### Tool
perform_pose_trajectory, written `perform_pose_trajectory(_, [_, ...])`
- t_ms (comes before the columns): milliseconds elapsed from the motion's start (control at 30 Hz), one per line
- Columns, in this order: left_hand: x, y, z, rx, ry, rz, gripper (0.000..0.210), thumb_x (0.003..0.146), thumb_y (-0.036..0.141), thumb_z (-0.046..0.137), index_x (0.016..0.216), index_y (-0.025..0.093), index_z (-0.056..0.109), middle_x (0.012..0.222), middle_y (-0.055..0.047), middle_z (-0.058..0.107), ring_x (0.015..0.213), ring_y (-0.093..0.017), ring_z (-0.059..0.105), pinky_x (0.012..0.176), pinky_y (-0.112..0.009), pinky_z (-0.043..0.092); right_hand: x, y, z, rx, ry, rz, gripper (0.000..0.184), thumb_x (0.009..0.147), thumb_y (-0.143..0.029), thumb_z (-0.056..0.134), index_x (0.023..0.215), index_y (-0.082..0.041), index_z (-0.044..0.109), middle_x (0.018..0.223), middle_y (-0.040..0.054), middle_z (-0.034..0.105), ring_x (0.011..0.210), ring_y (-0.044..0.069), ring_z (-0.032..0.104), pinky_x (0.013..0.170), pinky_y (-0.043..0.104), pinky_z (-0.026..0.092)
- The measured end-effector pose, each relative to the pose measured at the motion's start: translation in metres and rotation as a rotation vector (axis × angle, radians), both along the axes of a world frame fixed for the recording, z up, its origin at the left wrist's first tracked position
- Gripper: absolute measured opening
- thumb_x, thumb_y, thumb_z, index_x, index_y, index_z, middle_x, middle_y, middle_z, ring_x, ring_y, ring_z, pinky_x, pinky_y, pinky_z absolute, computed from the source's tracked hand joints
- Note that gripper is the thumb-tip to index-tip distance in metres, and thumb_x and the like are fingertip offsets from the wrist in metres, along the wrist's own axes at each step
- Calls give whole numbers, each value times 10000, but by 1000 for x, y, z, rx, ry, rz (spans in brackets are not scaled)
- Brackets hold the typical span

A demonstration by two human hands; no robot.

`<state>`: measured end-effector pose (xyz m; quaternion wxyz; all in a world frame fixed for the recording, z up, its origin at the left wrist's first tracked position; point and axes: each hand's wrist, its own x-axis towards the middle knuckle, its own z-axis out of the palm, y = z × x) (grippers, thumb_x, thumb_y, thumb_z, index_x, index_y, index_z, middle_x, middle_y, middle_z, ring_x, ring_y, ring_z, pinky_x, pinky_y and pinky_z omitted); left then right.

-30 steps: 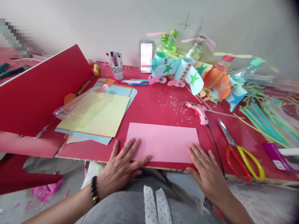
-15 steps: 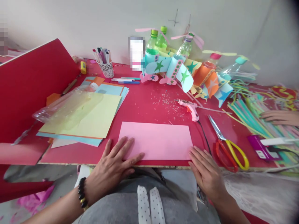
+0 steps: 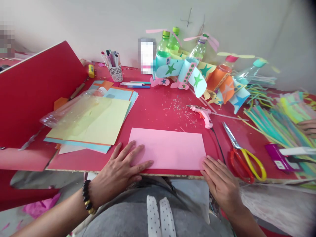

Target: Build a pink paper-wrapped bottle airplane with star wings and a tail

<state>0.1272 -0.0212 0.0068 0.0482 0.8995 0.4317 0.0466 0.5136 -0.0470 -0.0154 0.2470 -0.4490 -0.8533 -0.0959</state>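
Observation:
A pink sheet of paper, long and rectangular, lies flat near the front edge of the red table. My left hand rests on its left end, fingers spread and palm down. At the sheet's lower right corner is my right hand, its fingers stretched out side by side and touching the paper's edge. To the right of that hand lie scissors with one red and one yellow handle. Beyond the sheet sits a pink glue gun with a black cord.
A clear plastic bottle lies on stacked coloured paper at the left. Bottle aeroplanes stand along the wall beside a pen cup. Coloured strips, a purple box and another person's hand are at the right.
The view has shifted slightly, so most things appear a little further right. Both my hands stay on the pink paper. The other person's hand has drawn back toward the right edge.

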Motion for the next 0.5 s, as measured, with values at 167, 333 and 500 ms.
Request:
perform_pose_trajectory(167, [1,0,-2,4,-2,7,615,897,585,522,1445,557,245,1621,-25,141,1455,-372,210,1125,-640,217,-1,-1,-1,4,-10,-19,378,798,-69,716,1166,-119,643,1141,136,718,1118,275,647,973,474,503])
perform_pose_trajectory(333, [1,0,-2,6,4,8,633,888,596,524,1445,566,225,1628,-26,110,1451,-376,224,1116,-636,229,-3,-2,1,17,-5,-29,367,791,-62,722,1148,-113,652,1125,131,725,1100,276,656,963,471,510])
perform_pose_trajectory(500, [1,0,-1,9,16,4,639,885,623,501,1451,562,211,1626,-39,121,1445,-381,238,1110,-628,236,-4,-2,3,19,-24,-33,354,798,-60,714,1145,-108,658,1129,130,724,1086,275,663,958,465,511])
